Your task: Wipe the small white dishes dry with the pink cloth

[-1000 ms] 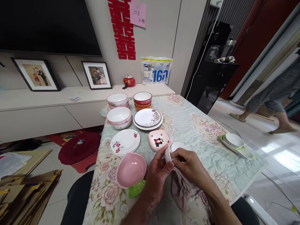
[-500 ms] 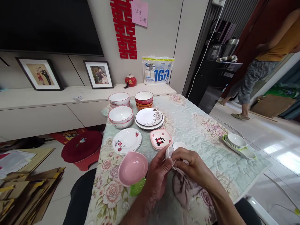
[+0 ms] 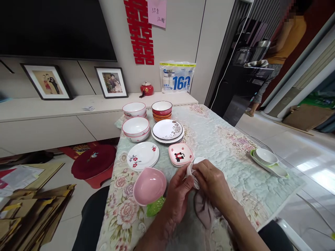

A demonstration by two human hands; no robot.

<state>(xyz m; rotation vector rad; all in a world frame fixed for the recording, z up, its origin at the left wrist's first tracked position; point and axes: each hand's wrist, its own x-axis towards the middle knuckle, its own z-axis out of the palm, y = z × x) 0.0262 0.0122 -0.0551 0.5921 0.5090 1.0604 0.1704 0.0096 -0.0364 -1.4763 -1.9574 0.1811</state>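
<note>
My left hand [image 3: 178,195] is closed on the edge of a small white dish [image 3: 189,169], which is tilted and partly hidden by my fingers. My right hand [image 3: 216,183] pinches a greyish-pink cloth [image 3: 204,212] against that dish, and the cloth hangs down below it. Just behind my hands lies another small white dish [image 3: 200,159], partly covered by my right hand. Beside it are pink square plates with a cartoon figure [image 3: 180,152]. Left of my left hand sits a pink drop-shaped bowl [image 3: 149,186] with a green leaf-like part [image 3: 156,207].
Flowered plates [image 3: 143,155], larger plates [image 3: 167,129], white bowls [image 3: 136,126] and red-orange bowls [image 3: 161,107] stand stacked at the back left. Small bowls on a green-edged dish [image 3: 267,156] lie far right. A person [image 3: 288,42] stands beyond the black cabinet.
My right hand has shifted on the small dish, with the cloth bunched more closely to it. The person in the background has moved left, farther behind the cabinet. The view has shifted slightly.
</note>
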